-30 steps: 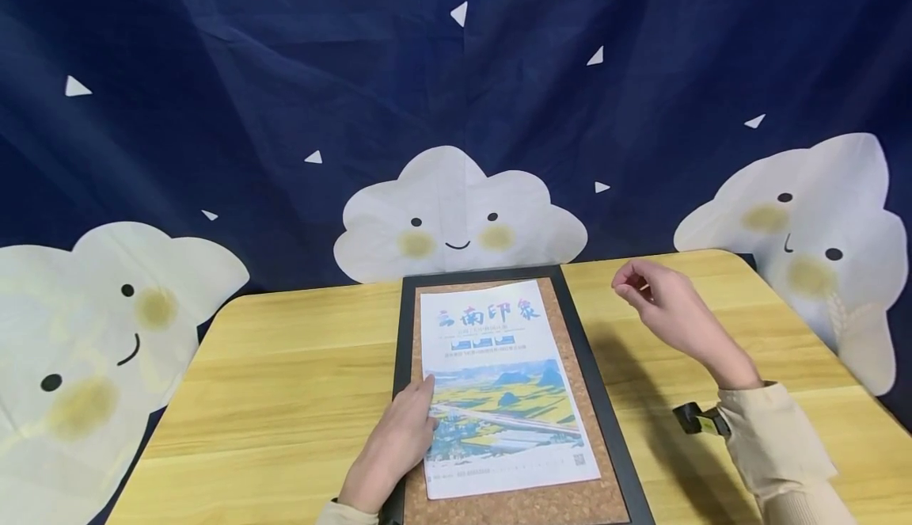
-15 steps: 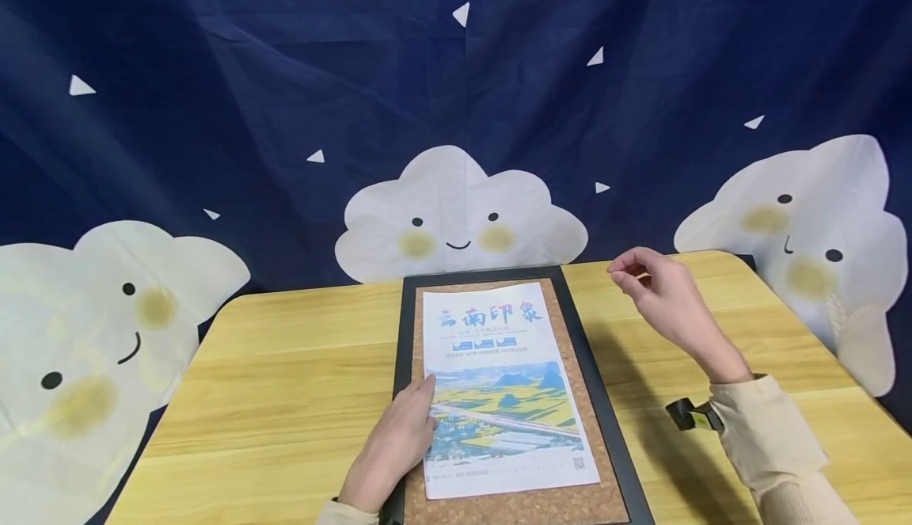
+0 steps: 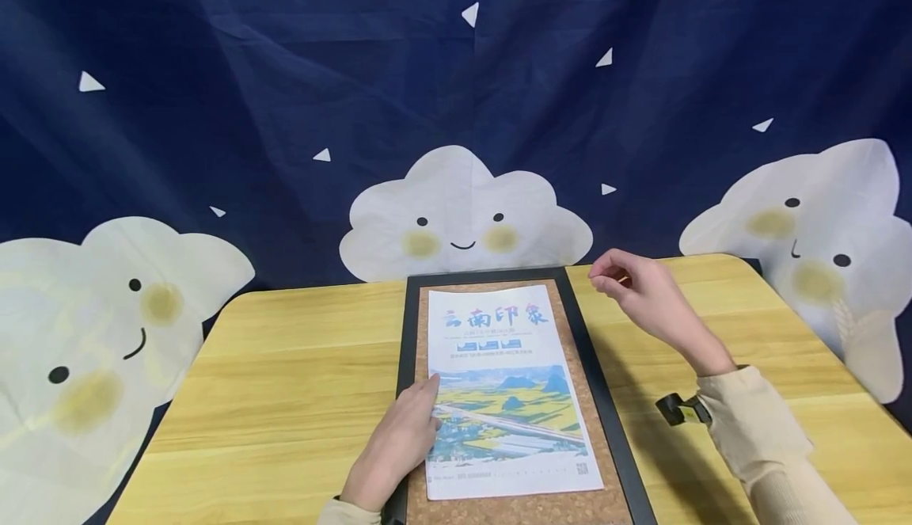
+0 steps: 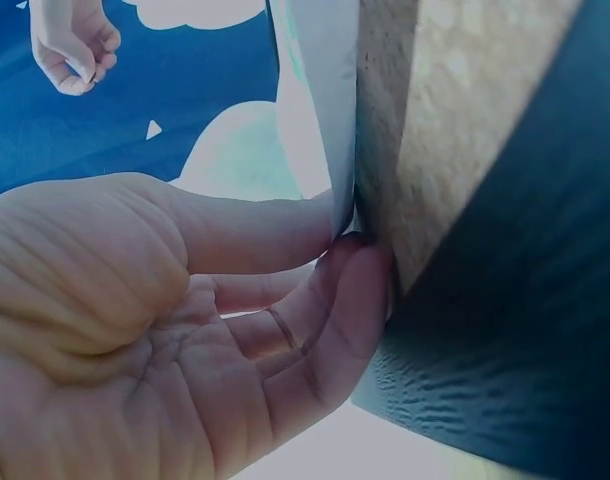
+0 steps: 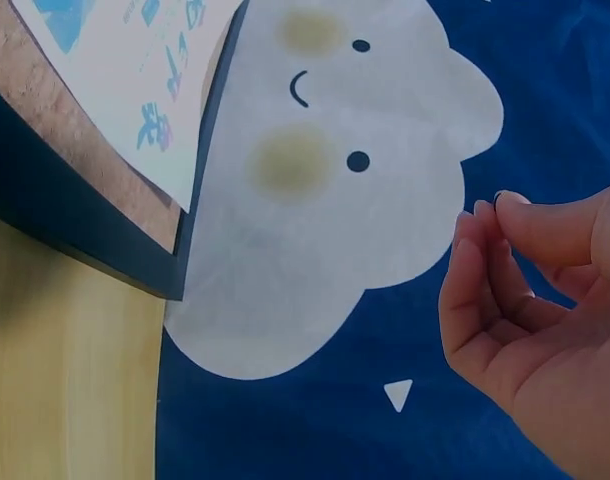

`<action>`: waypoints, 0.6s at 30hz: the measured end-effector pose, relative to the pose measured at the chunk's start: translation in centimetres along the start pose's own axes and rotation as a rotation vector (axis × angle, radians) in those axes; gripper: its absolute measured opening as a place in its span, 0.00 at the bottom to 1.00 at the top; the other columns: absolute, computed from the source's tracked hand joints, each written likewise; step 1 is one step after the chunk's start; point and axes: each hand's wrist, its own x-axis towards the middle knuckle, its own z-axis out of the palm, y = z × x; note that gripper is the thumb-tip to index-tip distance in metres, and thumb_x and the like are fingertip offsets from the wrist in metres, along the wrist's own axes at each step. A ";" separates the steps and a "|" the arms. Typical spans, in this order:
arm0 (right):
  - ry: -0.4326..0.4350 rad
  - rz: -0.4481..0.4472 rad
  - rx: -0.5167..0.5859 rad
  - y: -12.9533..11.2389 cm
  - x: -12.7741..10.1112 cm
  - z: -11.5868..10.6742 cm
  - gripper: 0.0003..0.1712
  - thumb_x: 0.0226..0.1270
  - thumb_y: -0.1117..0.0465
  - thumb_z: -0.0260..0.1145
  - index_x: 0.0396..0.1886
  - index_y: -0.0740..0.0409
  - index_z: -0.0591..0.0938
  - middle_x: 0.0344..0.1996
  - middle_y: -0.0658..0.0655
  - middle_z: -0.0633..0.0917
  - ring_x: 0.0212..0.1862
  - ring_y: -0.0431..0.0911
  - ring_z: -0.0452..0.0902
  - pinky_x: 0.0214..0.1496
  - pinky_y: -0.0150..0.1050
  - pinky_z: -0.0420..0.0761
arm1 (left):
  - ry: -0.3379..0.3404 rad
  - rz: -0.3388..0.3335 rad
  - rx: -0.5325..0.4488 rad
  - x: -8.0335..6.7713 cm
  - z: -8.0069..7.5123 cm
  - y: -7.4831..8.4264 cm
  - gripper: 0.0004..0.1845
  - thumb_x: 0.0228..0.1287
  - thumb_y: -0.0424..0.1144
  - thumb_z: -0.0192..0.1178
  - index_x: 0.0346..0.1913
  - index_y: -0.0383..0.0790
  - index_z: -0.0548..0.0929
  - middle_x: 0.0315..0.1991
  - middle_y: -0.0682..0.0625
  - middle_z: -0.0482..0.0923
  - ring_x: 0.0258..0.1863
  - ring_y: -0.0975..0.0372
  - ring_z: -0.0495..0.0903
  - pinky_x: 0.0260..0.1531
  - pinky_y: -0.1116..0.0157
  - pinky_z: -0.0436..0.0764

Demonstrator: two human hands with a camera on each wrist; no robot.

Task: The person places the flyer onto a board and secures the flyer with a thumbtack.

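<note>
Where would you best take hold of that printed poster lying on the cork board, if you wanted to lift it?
Probably at a free corner or edge. The poster lies flat on the cork board, so nothing offers a grip from above. The left hand presses its left edge, so come from the right, slide a fingertip under the right edge and pinch the sheet there. The right hand hovers above the table, pinching something small.

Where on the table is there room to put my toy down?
The bare wood left of the cork board, out to the table edge, is widest. Right of the board is tighter, under the right hand. The poster fills the board.
</note>
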 end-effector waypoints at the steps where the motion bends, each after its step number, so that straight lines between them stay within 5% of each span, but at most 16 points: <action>1: -0.008 -0.006 -0.002 0.0 0.1 0.1 0.04 0.71 0.73 0.68 0.36 0.61 0.84 0.31 0.54 0.84 0.31 0.46 0.77 0.31 0.32 0.75 | 0.000 -0.001 0.001 0.0 0.0 0.0 0.30 0.68 0.21 0.61 0.72 0.23 0.70 0.69 0.29 0.71 0.70 0.36 0.68 0.63 0.40 0.73; 5: -0.037 -0.012 -0.004 -0.1 0.6 0.4 0.05 0.71 0.73 0.67 0.37 0.61 0.82 0.31 0.55 0.84 0.32 0.48 0.76 0.33 0.33 0.76 | 0.014 0.004 0.022 -0.1 0.0 0.0 0.30 0.68 0.22 0.63 0.71 0.24 0.71 0.65 0.28 0.72 0.64 0.38 0.75 0.57 0.43 0.79; 10: -0.057 -0.012 -0.014 -0.4 1.1 0.7 0.05 0.73 0.73 0.65 0.37 0.61 0.81 0.31 0.56 0.83 0.33 0.49 0.76 0.35 0.34 0.77 | 0.043 0.021 0.063 -0.1 0.1 0.0 0.29 0.66 0.22 0.65 0.70 0.24 0.73 0.56 0.29 0.71 0.41 0.50 0.79 0.35 0.54 0.82; 18: -0.054 -0.001 0.015 -0.9 1.8 1.4 0.03 0.74 0.71 0.65 0.37 0.64 0.81 0.31 0.55 0.83 0.32 0.48 0.75 0.34 0.34 0.76 | 0.064 0.028 0.083 -0.1 0.2 0.0 0.29 0.65 0.23 0.66 0.68 0.22 0.74 0.53 0.31 0.69 0.34 0.54 0.76 0.30 0.58 0.80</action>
